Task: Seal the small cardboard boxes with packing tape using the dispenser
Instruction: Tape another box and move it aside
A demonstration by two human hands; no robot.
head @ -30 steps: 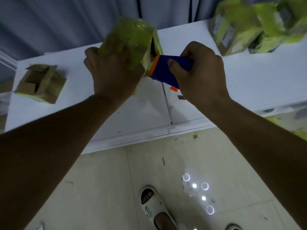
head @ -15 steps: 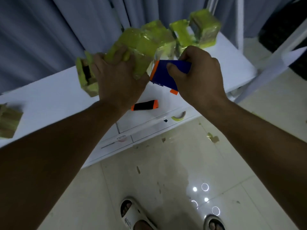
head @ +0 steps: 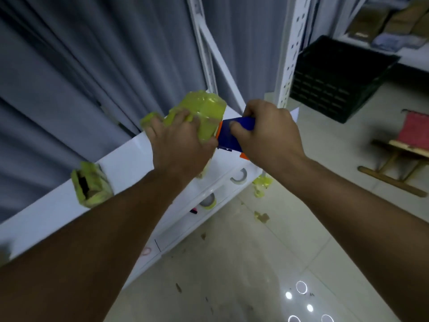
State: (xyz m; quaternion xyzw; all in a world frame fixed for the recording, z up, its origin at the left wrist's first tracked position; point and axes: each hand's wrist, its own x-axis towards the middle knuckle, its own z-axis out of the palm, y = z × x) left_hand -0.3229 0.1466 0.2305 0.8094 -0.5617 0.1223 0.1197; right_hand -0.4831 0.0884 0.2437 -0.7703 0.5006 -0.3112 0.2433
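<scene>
Box [head: 204, 112], wrapped in yellow-green tape, held in the air above the right end of the white table [head: 125, 163]. Left hand [head: 178, 145] grips it, fingers curled round the near side. Right hand [head: 269, 133] grips the blue dispenser [head: 228, 135], fingers wrapped over its top, thumb on the near face; its orange edge touches the box's right side.

Second taped box [head: 90, 184] sits on the table further left, blurred, one dark gap showing. Tape rolls [head: 239, 176] lie on the lower ledge at the table front. Grey curtain [head: 81, 66] hangs behind the table. White perforated shelf post [head: 290, 54] stands right of it, black crate [head: 336, 75] on the floor beyond. Small wooden stool [head: 404, 145] with red top at far right. Pale tiled floor [head: 255, 263] carries tape scraps [head: 261, 216] and light reflections.
</scene>
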